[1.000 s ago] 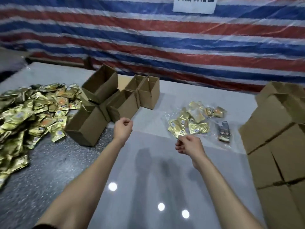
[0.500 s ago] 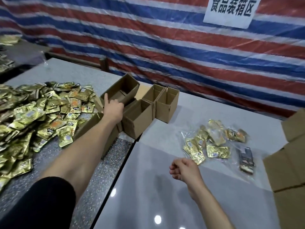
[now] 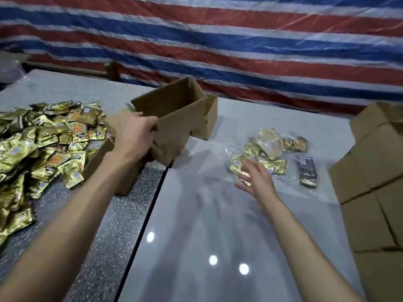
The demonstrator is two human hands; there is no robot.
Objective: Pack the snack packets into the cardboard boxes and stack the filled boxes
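A red, white and blue striped tarp [image 3: 239,51] is hung well beyond the left hand [image 3: 135,136]. A glossy grey tabletop [image 3: 196,236] is seen beneath the right hand [image 3: 258,179], butted against a dark speckled tabletop [image 3: 98,247] on the left hand's side. Crumpled clear plastic film [image 3: 322,190] is spread just right of the right hand.

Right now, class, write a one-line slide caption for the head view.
Left hand grips a tilted open cardboard box; right hand hovers open near bagged gold snack packets.
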